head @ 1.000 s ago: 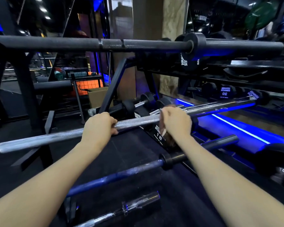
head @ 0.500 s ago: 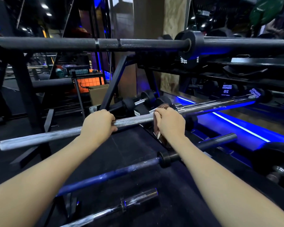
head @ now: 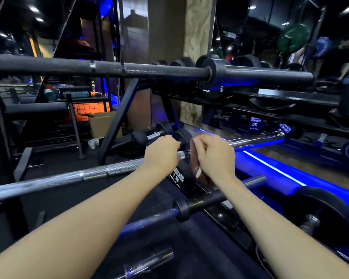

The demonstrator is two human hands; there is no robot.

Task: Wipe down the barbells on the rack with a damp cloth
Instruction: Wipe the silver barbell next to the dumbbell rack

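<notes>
Chrome barbell (head: 101,171) lies across the rack (head: 117,125) at mid height, running from lower left up to the right, where its smooth sleeve (head: 258,138) catches the blue light. Left hand (head: 162,156) is curled over the knurled shaft; right hand (head: 214,156) sits just beside it on the same bar, fingers wrapped round a brownish cloth (head: 197,170) that is bunched around the shaft with a tail hanging below. Hands are close together, a short bare stretch of bar between them.

Handling, judged: the bar is heavy, rigid steel and should stay cradled on the rack, so there is no need to lift it. Knurling will give good grip but drag on the cloth; the smooth sleeve will likely feel slick when damp. The cloth is soft and limp, best kept wrapped fully round the shaft and slid along. The left hand is well placed to stop the bar rolling.

A black barbell (head: 149,70) rests on the top rung, a darker bar (head: 157,217) below, another chrome sleeve (head: 147,262) lowest. Dumbbells (head: 149,135) sit behind.
</notes>
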